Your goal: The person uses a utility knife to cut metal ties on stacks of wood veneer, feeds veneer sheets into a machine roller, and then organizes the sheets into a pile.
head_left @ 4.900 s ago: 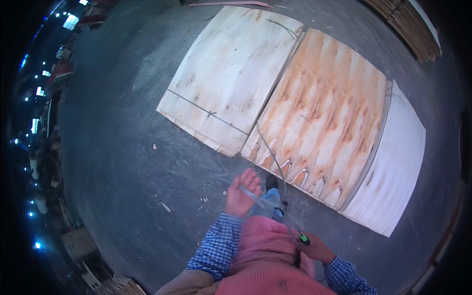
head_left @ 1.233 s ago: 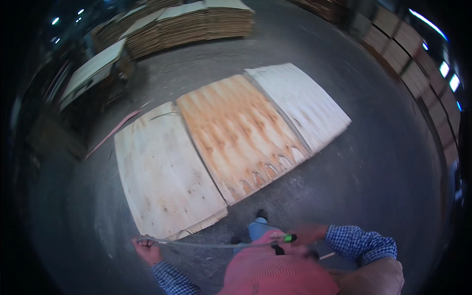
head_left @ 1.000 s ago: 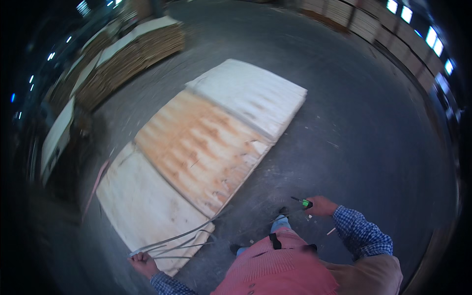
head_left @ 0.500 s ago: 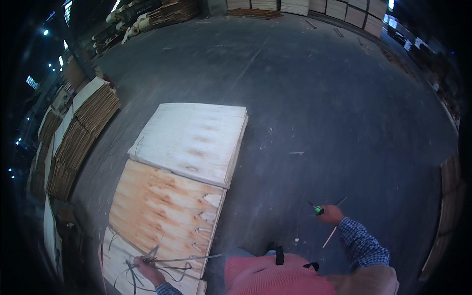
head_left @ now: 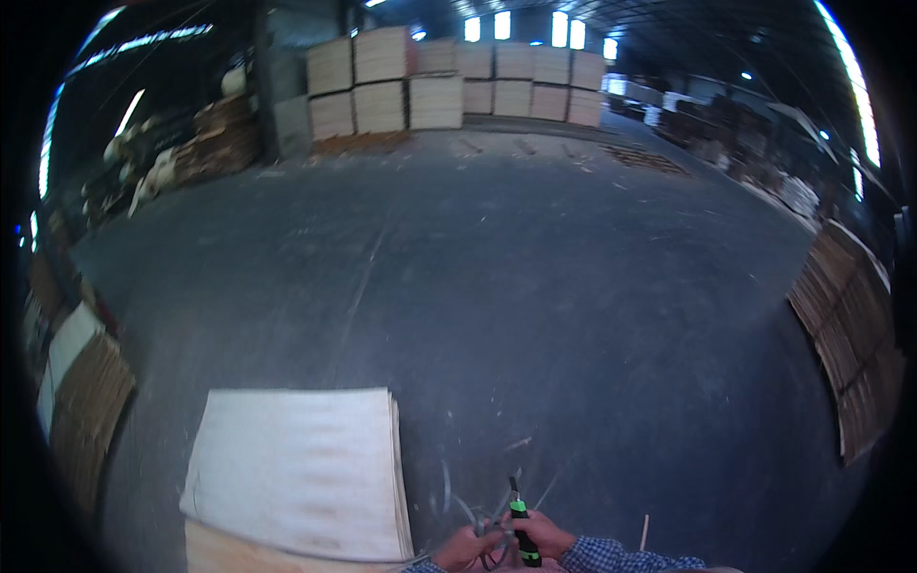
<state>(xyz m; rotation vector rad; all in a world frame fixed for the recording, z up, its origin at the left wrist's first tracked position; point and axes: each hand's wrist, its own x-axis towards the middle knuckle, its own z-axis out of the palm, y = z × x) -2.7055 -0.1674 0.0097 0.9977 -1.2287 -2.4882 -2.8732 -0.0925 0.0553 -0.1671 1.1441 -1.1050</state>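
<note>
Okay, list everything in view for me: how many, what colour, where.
Tool: one, black and green, in the right hand.
Straps: tangled, uncountable, grey, at the left hand.
White stack: one, white, lower left.
Tan sheet: one, tan, bottom edge, beside the white stack.
Stick: one, pale, right of the right hand.
Brown stacks: at least two, brown, left and right edges.
Pale stacks: many, cream, far end.
Windows: several, white, far end.
Floor: one, dark grey, across the middle.
Sleeves: two, blue checked, bottom edge.
Left hand, right hand: one each, bare, bottom centre.
</note>
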